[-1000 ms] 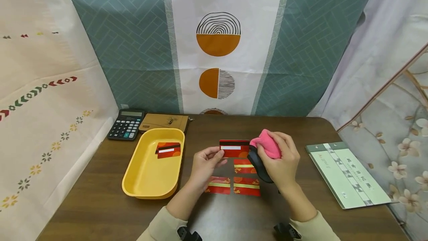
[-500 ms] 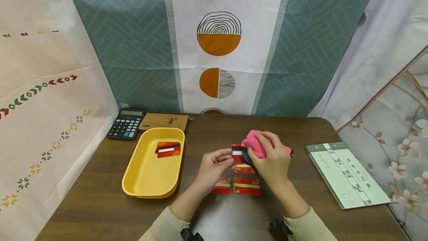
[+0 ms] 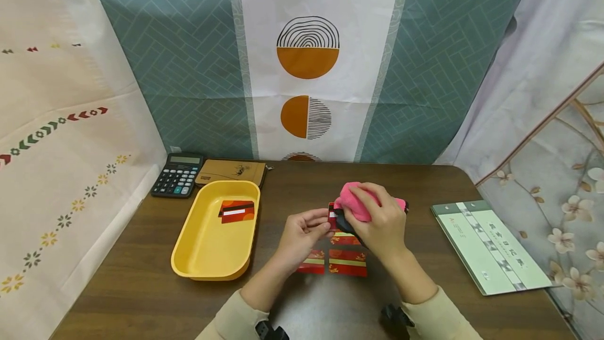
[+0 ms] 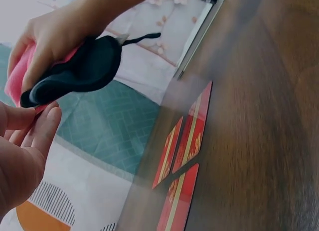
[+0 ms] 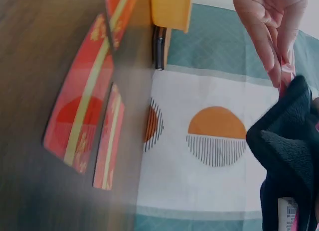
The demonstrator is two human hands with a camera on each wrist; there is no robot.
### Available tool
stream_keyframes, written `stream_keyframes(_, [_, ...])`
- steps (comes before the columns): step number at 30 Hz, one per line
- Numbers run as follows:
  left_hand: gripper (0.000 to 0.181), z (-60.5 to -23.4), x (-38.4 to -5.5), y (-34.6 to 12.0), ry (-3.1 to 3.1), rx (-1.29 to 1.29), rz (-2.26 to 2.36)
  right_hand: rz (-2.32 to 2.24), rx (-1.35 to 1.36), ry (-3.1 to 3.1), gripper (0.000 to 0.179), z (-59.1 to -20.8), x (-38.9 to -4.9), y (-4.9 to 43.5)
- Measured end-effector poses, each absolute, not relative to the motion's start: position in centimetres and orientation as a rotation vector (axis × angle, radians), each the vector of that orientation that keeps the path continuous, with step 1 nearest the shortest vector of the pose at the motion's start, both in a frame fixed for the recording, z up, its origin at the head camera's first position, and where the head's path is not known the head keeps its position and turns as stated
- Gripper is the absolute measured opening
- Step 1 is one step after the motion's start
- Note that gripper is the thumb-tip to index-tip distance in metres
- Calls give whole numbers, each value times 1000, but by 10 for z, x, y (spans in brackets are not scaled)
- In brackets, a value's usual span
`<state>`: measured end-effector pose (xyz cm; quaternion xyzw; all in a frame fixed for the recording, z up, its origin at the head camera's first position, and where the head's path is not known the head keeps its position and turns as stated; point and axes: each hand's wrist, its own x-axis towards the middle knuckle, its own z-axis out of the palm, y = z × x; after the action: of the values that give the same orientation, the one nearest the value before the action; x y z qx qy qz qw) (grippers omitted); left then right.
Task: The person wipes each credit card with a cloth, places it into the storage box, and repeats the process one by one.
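My left hand [image 3: 302, 235] pinches the left end of a red bank card [image 3: 332, 218] with a black stripe and white strip, held up off the table. Over the rest of the card my right hand [image 3: 384, 222] grips a pink and black cloth [image 3: 354, 203], which hides most of it. The cloth's dark side [image 4: 84, 66] faces the left wrist camera, and a small white label [image 5: 287, 213] shows on it in the right wrist view. Below the hands lie red cards [image 3: 347, 266] with yellow bands, one partly covered by the left hand.
A yellow tray [image 3: 176, 261] stands to the left with red cards [image 3: 237, 212] overlapping inside. Behind it are a calculator [image 3: 178, 176] and a brown notebook [image 3: 231, 171]. A pale green book [image 3: 491, 248] lies at the right. A patterned curtain [image 3: 203, 67] hangs behind the table.
The left hand has moved right with the card, and the right hand has brought the cloth left across it. More of the card's face is covered now.
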<state>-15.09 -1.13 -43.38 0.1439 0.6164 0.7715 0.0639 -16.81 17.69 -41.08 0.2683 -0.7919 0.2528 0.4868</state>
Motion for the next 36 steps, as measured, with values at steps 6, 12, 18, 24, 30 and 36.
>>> stream_keyframes(6, [29, -435, -151, -9, 1866, 412, 2373, 641, 665, -1928, 36, -415, -165, 178])
stream_keyframes(12, [29, -437, -149, -11, 1806, 348, 2455, 678, 615, -1971, 37, -419, -162, 187])
stream_keyframes(18, [30, -436, -149, -8, 1800, 389, 2444, 645, 680, -1986, 34, -410, -167, 187])
stream_keyframes(24, [30, -436, -149, -13, 1871, 330, 2459, 594, 748, -2097, 43, -409, -164, 193])
stream_keyframes(30, [31, -435, -149, -13, 1824, 260, 2512, 574, 747, -2122, 42, -413, -160, 196])
stream_keyframes(36, [30, -434, -150, -10, 1770, 208, 2568, 584, 684, -2100, 42, -413, -159, 193])
